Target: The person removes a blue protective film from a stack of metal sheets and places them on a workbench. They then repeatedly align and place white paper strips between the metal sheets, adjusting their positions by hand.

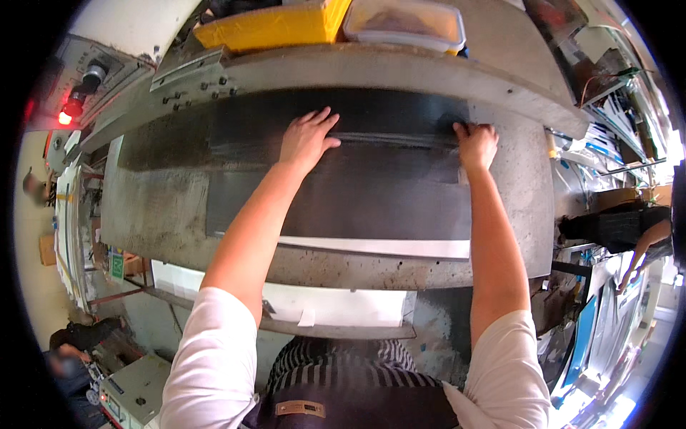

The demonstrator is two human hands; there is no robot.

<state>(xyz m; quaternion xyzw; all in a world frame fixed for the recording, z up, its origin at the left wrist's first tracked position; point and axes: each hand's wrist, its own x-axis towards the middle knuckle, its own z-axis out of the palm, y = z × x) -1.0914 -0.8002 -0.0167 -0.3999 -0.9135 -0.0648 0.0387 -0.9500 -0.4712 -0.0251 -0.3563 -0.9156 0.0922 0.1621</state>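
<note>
A dark, flat sheet (343, 193) lies on the worn metal table in front of me. Across its far part runs a dark strip (386, 111), with a raised line between the two. My left hand (309, 139) rests on the dark surface near that line, fingers spread and thumb out to the right. At the right end of the strip, my right hand (476, 146) has its fingers curled at the edge; their undersides are hidden. A white strip (386, 247) shows along the near edge of the dark sheet.
A thick metal beam (371, 64) crosses behind the sheet. Beyond it stand a yellow bin (268, 28) and a clear plastic tub (404, 25). A red lamp (65, 118) glows at far left. People are at both sides, one in dark clothing (614, 227) at right.
</note>
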